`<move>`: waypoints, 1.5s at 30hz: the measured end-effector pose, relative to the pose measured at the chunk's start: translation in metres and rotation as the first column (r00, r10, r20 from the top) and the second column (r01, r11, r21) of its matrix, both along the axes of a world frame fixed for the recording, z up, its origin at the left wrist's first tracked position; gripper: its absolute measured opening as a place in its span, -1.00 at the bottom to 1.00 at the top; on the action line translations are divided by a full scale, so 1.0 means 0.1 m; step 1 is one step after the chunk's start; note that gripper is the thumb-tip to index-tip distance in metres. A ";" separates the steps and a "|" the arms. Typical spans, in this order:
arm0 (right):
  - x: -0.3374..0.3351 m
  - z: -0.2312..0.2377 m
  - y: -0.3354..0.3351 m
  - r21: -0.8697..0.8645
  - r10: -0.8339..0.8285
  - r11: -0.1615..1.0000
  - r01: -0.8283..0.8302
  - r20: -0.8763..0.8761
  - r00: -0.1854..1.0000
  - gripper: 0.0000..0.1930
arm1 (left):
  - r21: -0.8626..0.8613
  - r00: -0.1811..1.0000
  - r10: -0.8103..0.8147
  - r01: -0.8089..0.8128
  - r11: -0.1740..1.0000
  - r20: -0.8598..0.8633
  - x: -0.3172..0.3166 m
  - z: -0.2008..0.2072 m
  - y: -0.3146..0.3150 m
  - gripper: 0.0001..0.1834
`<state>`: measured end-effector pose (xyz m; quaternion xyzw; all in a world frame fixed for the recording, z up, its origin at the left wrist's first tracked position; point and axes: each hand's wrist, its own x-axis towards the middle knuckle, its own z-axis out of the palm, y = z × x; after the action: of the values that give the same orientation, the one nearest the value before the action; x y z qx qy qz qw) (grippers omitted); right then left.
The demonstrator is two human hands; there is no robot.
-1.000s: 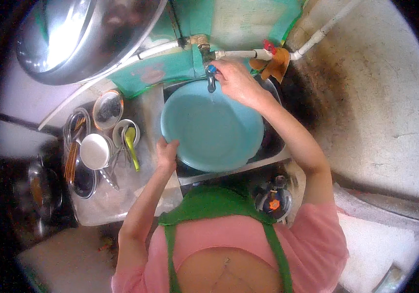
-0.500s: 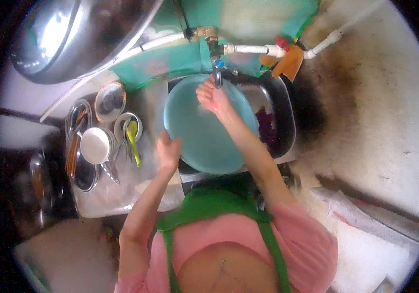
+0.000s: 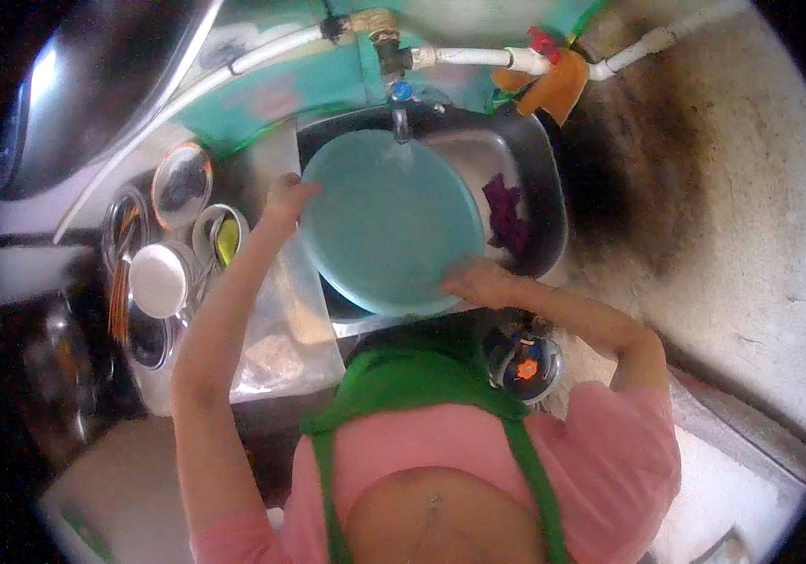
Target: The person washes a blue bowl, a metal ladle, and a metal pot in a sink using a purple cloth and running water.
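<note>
A large round light-blue basin sits over the dark-rimmed sink, under a tap with a blue-marked top. A pale streak below the spout looks like running water. At the basin's left side, my left hand is closed on the rim. My right hand holds the rim at the near right, its fingers reaching over the edge and slightly blurred. To the right of the basin, a dark purple cloth-like bundle lies in the sink.
On the left counter stand stacked white bowls, a cup with a green spoon, chopsticks and lids. Orange gloves hang on the white pipe. A big metal pan is at upper left.
My right hand has left the tap and come down to the basin's near right rim. My left hand has moved up along the left rim. The streak under the spout now shows.
</note>
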<state>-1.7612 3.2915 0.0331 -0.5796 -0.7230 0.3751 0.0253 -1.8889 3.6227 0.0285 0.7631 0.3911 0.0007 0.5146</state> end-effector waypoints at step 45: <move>0.85 -1.28 2.25 0.667 -0.701 0.421 0.614 -0.190 0.687 -0.68 | -0.177 0.889 0.438 -0.413 0.893 0.135 -0.07 -0.25 -1.19 -0.67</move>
<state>-1.6761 3.5167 -0.0951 -0.7830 -0.5213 0.0044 0.3394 -1.8959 3.5036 0.0039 0.6167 0.5024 0.1510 0.5869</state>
